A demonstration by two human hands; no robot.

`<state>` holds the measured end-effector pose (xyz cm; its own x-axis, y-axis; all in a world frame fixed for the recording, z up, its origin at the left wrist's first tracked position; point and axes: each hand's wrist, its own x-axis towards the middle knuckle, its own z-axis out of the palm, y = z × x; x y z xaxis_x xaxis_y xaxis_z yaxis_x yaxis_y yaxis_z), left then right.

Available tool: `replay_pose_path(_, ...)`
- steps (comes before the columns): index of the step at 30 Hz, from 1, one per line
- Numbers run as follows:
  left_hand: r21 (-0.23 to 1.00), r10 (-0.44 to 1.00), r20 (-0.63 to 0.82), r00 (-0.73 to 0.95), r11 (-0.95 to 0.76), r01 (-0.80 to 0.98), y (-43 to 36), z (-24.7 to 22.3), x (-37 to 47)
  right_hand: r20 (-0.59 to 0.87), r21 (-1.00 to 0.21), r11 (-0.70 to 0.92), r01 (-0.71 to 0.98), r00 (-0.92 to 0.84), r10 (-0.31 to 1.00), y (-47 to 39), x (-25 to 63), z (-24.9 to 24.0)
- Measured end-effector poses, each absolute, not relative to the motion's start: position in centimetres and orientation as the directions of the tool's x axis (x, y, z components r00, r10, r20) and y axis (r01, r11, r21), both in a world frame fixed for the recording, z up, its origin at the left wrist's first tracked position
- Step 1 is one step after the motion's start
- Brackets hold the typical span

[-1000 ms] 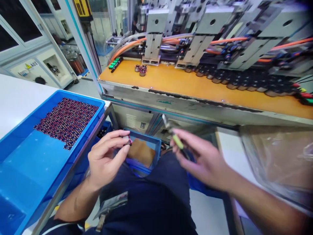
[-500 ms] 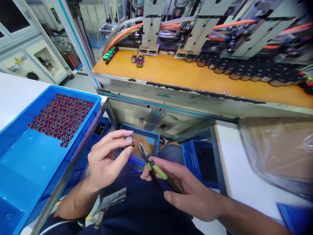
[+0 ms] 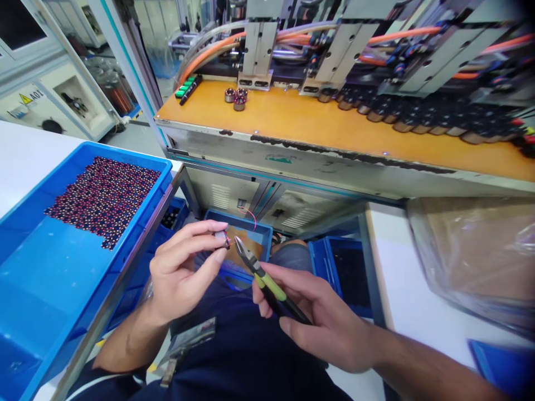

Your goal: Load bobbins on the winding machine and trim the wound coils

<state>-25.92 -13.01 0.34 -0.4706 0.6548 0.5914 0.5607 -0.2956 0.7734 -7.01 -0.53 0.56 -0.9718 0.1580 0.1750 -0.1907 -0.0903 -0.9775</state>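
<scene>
Green-black cutters [image 3: 273,287] clasped in right grip [image 3: 334,328]; left grip [image 3: 181,273] pinches small grey part [image 3: 220,236]

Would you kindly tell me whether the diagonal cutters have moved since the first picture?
Yes: against the cabinet doors, the diagonal cutters have moved left and lower in view, toward the left hand.

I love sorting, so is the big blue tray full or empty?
Partly full: many small parts crowd the far end of the big blue tray, and its bare bottom shows nearer.
</scene>
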Motion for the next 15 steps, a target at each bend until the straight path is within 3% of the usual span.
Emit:
replay_pose_path(9, 0.773, 0.662, 0.592, -0.46, -0.305, 0.556, -13.06, 0.44, -25.72, 0.117, -0.989, -0.069, -0.132, -0.975, 0.19, -1.06, -6.94, 0.24)
replay_pose_path(15, 0.738, 0.678, 0.621, -0.394, -0.334, 0.586, -13.18, 0.19, -26.22, -0.053, -0.989, -0.15, 0.013, -0.961, 0.27, -0.43, -6.42, 0.18)
